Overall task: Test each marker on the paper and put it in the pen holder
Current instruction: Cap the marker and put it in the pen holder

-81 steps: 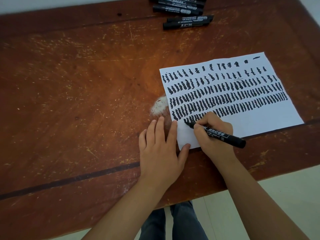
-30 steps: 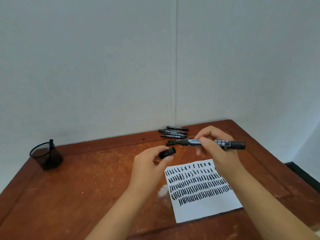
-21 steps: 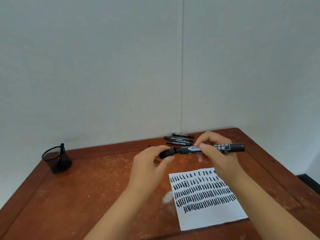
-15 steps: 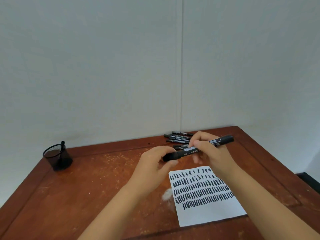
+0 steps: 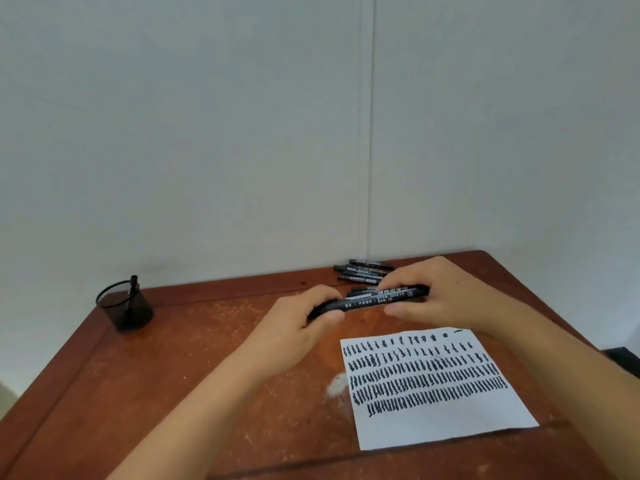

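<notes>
Gripping marker (image 5: pixel 370 300), label unreadable

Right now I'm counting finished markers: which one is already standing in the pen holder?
The lone marker upright in the black pen holder at far left; the others lie flat by the wall.

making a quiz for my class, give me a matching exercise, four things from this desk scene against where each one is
Things:
1. pen holder
2. paper
3. held marker
4. spare markers

Places:
A. far edge of the table, by the wall
B. between both hands, above the table
C. far left corner of the table
D. flat on the table, near right

Pairs: 1-C, 2-D, 3-B, 4-A
</notes>
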Demonstrator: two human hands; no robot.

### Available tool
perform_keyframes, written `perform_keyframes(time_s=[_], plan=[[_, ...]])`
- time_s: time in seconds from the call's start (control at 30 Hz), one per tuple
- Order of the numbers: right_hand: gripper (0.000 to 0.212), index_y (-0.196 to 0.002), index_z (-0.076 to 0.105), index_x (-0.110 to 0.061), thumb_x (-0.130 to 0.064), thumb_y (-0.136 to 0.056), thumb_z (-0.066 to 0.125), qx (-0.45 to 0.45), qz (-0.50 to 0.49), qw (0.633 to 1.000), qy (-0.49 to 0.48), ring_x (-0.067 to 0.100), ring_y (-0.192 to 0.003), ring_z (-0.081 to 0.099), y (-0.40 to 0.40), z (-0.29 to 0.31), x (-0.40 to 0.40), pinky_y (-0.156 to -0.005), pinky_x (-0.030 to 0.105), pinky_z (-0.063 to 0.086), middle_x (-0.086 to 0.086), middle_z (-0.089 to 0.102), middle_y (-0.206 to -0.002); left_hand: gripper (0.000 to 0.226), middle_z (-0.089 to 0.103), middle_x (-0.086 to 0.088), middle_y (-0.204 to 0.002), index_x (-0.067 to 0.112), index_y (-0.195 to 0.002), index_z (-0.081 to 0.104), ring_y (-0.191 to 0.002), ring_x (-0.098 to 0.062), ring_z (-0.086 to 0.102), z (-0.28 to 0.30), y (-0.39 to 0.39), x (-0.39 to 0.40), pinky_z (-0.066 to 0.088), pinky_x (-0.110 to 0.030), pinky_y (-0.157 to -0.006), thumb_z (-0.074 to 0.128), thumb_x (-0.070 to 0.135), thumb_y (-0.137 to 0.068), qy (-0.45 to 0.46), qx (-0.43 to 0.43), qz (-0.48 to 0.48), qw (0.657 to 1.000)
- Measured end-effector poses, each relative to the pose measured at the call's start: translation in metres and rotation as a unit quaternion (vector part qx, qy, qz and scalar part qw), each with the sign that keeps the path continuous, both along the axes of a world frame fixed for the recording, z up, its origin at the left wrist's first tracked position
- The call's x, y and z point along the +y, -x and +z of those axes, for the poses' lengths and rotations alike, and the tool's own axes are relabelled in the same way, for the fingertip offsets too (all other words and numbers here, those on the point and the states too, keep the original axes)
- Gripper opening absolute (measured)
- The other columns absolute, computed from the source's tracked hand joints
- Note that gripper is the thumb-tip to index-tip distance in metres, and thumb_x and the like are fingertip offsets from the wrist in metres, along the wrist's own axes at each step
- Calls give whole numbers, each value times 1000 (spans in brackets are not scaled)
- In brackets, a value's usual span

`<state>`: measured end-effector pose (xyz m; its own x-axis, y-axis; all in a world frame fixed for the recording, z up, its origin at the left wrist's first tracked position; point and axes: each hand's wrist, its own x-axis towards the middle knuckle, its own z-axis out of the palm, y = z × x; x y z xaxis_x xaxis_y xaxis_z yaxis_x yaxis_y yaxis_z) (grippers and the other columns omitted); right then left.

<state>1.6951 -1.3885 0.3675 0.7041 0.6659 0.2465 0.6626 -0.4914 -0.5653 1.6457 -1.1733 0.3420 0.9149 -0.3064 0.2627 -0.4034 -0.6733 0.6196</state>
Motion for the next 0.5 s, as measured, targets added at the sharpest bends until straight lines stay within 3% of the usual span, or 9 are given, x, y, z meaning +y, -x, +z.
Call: perform_keyframes(time_s=[0.07,0.17,0.33,0.5], plan=[[10,-90,66,-26,-29,-83,60,-136,27,982,126,8,-64,55,-5,1,4,-61,30,46,-8,63,-71,10,51,12,-60,38,-91,51,-50,2,45,0,-1,5,32,-16,-49,48,29,-91,-40,14,1,999],[28,-97,65,-13,-30,-82,49,-328,76,932,137,18,-65,62,-12,-11,14,-53,29,53,1,67,-75,7,48,11,-60,30,-91,50,-49,-1,43,0,0,6,31,-18,-48,44,32,-92,-88,15,-2,996],[31,-103,55,-14,-33,-94,33,-379,131,913,79,17,-63,62,-11,-22,24,-52,26,49,3,67,-76,18,46,14,-64,41,-80,37,-60,2,45,2,9,11,32,-15,-52,38,30,-94,-104,10,-36,994],[26,-96,56,-12,-30,-93,38,-395,151,902,79,14,-51,55,-8,-27,24,-43,24,44,0,63,-66,15,41,17,-64,34,-84,38,-57,-2,43,0,16,12,32,-15,-54,29,41,-94,-153,-22,-34,987]])
